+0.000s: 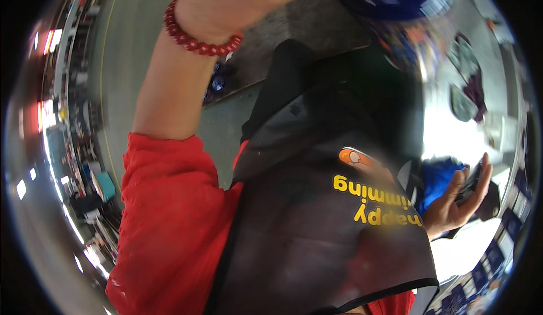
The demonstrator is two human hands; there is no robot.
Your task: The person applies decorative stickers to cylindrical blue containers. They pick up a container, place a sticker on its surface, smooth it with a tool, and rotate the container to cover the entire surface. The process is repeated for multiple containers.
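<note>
Behind dark apron (317, 224), right hand (455, 199) gripping dark phone (470, 182), blue cloth (438, 176) beside

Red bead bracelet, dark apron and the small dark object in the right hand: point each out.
Red bead bracelet (198, 42): head view, on the beads under the raised left wrist.
Dark apron (317, 241): head view, mid front panel.
Small dark object (470, 184): head view, its face between the right hand's fingers.

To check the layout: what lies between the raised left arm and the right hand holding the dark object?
The dark apron, worn over a red sleeve, fills that stretch in the head view.
</note>
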